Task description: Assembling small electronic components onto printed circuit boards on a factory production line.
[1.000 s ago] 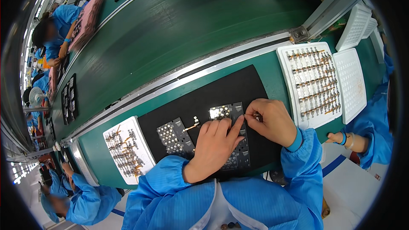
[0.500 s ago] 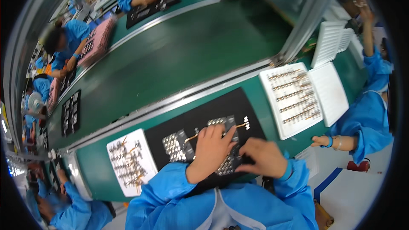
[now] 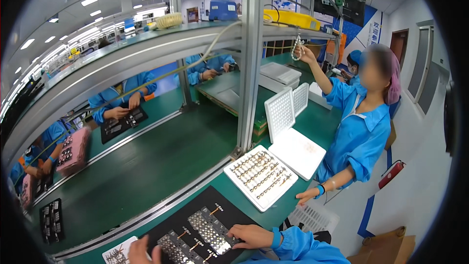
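A black mat (image 3: 211,194) lies on the green bench before me. On it are two dark plates, a nearer plate (image 3: 177,250) and a farther plate (image 3: 209,230), both set with rows of round silver discs. Small metal parts (image 3: 216,209) with copper-coloured strips lie around them. My right hand (image 3: 253,236) rests its fingertips at the right edge of the farther plate, thumb and forefinger apart. My left hand (image 3: 142,252) is partly cut off by the lower edge; its fingers are spread beside a white tray (image 3: 111,255) of small parts and hold nothing visible.
A white tray (image 3: 264,207) with rows of small metal parts stands right of the mat, beside a white lid (image 3: 299,152). A metal post (image 3: 251,68) rises behind. At right a person (image 3: 364,132) lifts a looped strand (image 3: 296,49). A green belt (image 3: 166,166) runs beyond the rail.
My view has swung up and to the right. My left hand has come off the plates to the left, and my right hand's fingers now rest at a plate's edge.
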A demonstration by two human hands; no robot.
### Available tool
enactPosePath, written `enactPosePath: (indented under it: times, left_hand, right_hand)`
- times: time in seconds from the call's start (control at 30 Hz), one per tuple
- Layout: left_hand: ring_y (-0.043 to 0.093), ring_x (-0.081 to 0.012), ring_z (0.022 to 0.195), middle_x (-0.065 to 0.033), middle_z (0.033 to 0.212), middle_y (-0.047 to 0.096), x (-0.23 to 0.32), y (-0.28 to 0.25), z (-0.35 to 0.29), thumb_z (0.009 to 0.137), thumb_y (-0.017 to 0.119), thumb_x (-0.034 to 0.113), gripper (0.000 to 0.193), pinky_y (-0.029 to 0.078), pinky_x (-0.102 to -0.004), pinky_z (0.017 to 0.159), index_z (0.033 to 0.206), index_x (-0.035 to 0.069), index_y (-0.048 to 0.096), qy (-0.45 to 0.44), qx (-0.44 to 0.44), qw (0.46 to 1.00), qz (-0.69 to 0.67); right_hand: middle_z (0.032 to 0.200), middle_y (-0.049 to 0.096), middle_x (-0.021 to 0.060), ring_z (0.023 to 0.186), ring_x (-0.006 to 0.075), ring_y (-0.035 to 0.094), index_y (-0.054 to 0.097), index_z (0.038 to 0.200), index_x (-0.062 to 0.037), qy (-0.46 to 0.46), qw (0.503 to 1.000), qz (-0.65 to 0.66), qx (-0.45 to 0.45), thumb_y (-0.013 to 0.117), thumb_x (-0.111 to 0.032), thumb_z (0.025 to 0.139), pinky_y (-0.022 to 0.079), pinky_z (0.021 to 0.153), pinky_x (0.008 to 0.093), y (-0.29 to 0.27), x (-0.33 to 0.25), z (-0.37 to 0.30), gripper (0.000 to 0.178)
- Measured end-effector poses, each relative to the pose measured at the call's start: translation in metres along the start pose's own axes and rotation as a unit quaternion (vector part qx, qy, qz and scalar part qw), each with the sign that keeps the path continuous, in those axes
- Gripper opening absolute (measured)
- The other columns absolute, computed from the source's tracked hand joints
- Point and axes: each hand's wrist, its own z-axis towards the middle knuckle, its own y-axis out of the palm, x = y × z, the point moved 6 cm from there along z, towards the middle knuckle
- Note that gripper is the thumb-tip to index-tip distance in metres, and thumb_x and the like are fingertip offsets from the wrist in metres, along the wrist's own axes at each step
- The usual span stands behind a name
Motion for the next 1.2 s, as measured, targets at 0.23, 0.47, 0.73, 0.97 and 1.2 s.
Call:
enactPosePath:
  times: [0.23,0.47,0.73,0.97,1.2]
  left_hand:
    - [0.063,-0.0392,0.092,-0.0183,0.095,0.067,-0.155,-0.007,-0.126,0.077,0.080,0.030,0.043,0.050,-0.0492,0.082,0.111,0.006,0.071,-0.308,0.010,0.933,0.189]
    - [0.066,-0.0342,0.082,-0.0180,0.088,0.065,-0.153,0.023,-0.106,0.080,0.068,0.019,0.016,0.055,-0.0478,0.069,0.081,0.004,0.071,-0.274,0.115,0.938,0.181]
    - [0.065,-0.0292,0.083,-0.0127,0.085,0.064,-0.140,0.007,-0.123,0.075,0.065,0.011,0.008,0.056,-0.0421,0.067,0.075,0.004,0.070,-0.302,0.144,0.918,0.214]
    - [0.066,-0.0288,0.091,-0.0065,0.093,0.067,-0.150,-0.013,-0.124,0.085,0.068,0.020,0.010,0.054,-0.0429,0.075,0.086,0.012,0.074,-0.322,0.138,0.931,0.106]
    - [0.068,-0.0317,0.076,-0.0094,0.082,0.072,-0.145,-0.046,-0.122,0.086,0.069,0.021,0.012,0.053,-0.0436,0.067,0.088,0.010,0.073,-0.324,0.215,0.921,0.028]
  right_hand:
    - [0.091,0.060,0.0095,0.074,0.0243,0.063,0.062,0.108,-0.0058,-0.007,1.000,-0.012,0.028,0.079,-0.031,0.087,0.051,0.064,0.0356,-0.015,-0.018,0.019,0.036]
    - [0.069,0.054,0.0020,0.058,0.0142,0.042,0.069,0.096,-0.0016,-0.072,0.989,0.019,0.128,0.078,-0.012,0.088,0.039,0.053,0.0316,-0.014,-0.043,0.035,0.016]
    - [0.070,0.060,0.0036,0.062,0.0115,0.054,0.071,0.099,-0.0053,-0.127,0.989,-0.002,0.081,0.079,-0.015,0.088,0.049,0.060,0.0280,0.012,-0.076,0.069,0.016]
    - [0.071,0.061,0.0054,0.063,0.0125,0.053,0.071,0.101,-0.0051,-0.067,0.994,-0.042,0.071,0.079,-0.018,0.089,0.049,0.062,0.0297,0.007,-0.072,0.060,0.020]
    - [0.072,0.061,0.0068,0.064,0.0142,0.056,0.072,0.103,-0.0068,-0.064,0.994,-0.041,0.083,0.080,-0.020,0.089,0.050,0.064,0.0309,0.008,-0.064,0.051,0.021]
